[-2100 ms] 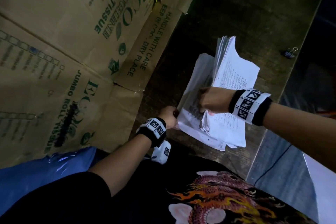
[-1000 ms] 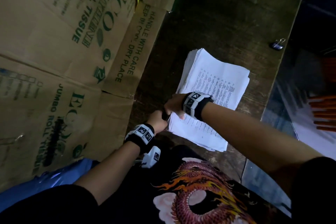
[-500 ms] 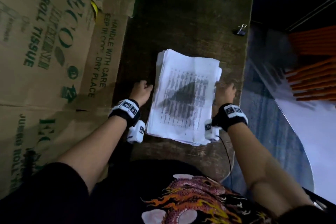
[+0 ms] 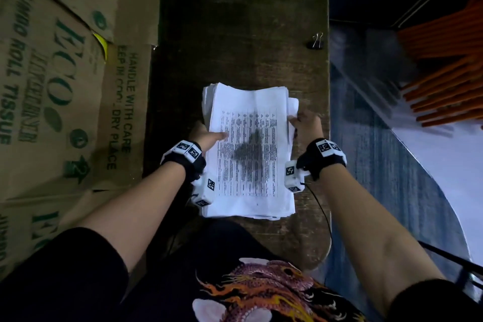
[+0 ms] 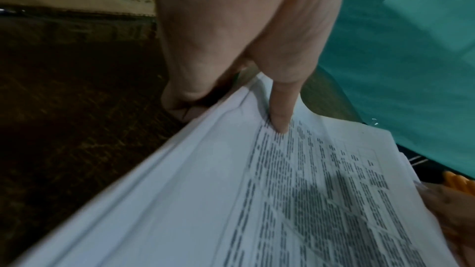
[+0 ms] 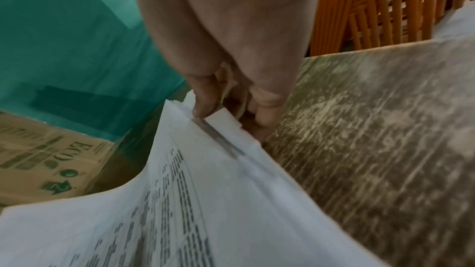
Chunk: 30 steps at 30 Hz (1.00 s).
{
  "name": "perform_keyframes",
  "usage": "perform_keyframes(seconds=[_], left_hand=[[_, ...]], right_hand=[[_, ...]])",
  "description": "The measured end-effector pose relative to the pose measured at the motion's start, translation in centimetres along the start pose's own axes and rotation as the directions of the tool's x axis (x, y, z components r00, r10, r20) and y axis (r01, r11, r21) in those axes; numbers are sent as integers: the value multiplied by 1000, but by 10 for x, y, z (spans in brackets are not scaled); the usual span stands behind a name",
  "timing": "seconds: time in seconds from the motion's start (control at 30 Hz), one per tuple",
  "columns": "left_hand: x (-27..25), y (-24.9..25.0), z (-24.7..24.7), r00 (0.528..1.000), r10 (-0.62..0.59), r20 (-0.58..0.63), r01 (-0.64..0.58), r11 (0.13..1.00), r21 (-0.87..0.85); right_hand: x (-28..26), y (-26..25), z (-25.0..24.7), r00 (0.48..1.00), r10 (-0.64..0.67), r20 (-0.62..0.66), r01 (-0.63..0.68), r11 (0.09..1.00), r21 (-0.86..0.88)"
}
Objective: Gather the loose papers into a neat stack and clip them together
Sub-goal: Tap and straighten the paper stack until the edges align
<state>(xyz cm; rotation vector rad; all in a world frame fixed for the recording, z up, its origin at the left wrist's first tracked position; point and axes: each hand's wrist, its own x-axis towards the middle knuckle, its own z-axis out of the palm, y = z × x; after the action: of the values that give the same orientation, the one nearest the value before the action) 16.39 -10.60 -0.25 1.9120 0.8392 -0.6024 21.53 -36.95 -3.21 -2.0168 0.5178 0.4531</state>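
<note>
A thick stack of printed white papers [image 4: 251, 154] lies on the dark wooden table [image 4: 245, 34], its edges uneven. My left hand [image 4: 209, 136] grips the stack's left edge, thumb on the top sheet and fingers curled under; the left wrist view shows the same stack of papers [image 5: 282, 200] in my left hand [image 5: 231, 100]. My right hand [image 4: 304, 123] pinches the right edge, and the right wrist view has the papers [image 6: 195, 200] held between thumb and curled fingers of my right hand [image 6: 226, 109]. A black binder clip [image 4: 317, 40] sits apart near the table's far right edge.
Flattened cardboard boxes [image 4: 65, 81] printed with green text cover the left side beside the table. Beyond the table's right edge [image 4: 328, 112] lie a blue floor and stacked orange chairs [image 4: 444, 81]. A cable [image 4: 322, 212] runs from my right wrist band.
The stack was laid flat on the table and squared to me. Both hands moved from its near left corner to opposite sides and now grip its left and right edges.
</note>
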Motion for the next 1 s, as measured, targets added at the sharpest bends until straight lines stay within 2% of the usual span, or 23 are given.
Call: perform_keyframes(seconds=[0.1, 0.17, 0.2, 0.23, 0.3, 0.33, 0.4, 0.5, 0.57, 0.67, 0.8, 0.87, 1.0], left_hand=[[-4, 0, 0, 1000, 0, -29, 1, 999, 41], [-6, 12, 12, 980, 41, -195, 7, 971, 239], [-11, 17, 17, 953, 126, -277, -24, 939, 344], [-17, 25, 23, 924, 241, -298, -98, 900, 424], [-25, 42, 47, 893, 422, -153, -315, 832, 457], [-29, 50, 62, 892, 448, -55, -389, 825, 409], [-34, 62, 91, 917, 393, 72, -395, 864, 311], [-33, 71, 119, 966, 244, 84, -258, 931, 260], [-29, 73, 126, 970, 227, 82, -241, 931, 273], [-25, 75, 129, 966, 240, 94, -257, 920, 295], [-27, 81, 130, 963, 246, 112, -266, 936, 231], [-28, 83, 131, 957, 271, 104, -289, 924, 250], [-29, 87, 128, 954, 294, 61, -298, 899, 320]], right_hand=[[-1, -3, 0, 1000, -12, 3, 12, 999, -47], [2, -6, -6, 1000, -6, -9, 6, 1000, -29], [1, -8, -5, 1000, -11, 0, 11, 1000, 14], [-3, -10, -5, 1000, 1, 26, -3, 998, 62], [-4, -10, -6, 998, 11, 63, -21, 989, 147], [-4, -9, -6, 997, 11, 79, -25, 983, 179], [-8, -11, -7, 994, -11, 113, -17, 969, 247], [-17, -20, -11, 985, -23, 172, -47, 919, 391], [-18, -21, -12, 983, 8, 186, -94, 882, 463], [-14, -14, -12, 989, -9, 147, -47, 925, 376], [-12, -12, -11, 983, -29, 180, -21, 963, 269], [-15, -17, -15, 992, -40, 120, 9, 968, 251], [-9, -11, -30, 983, -36, -181, 68, 983, 170]])
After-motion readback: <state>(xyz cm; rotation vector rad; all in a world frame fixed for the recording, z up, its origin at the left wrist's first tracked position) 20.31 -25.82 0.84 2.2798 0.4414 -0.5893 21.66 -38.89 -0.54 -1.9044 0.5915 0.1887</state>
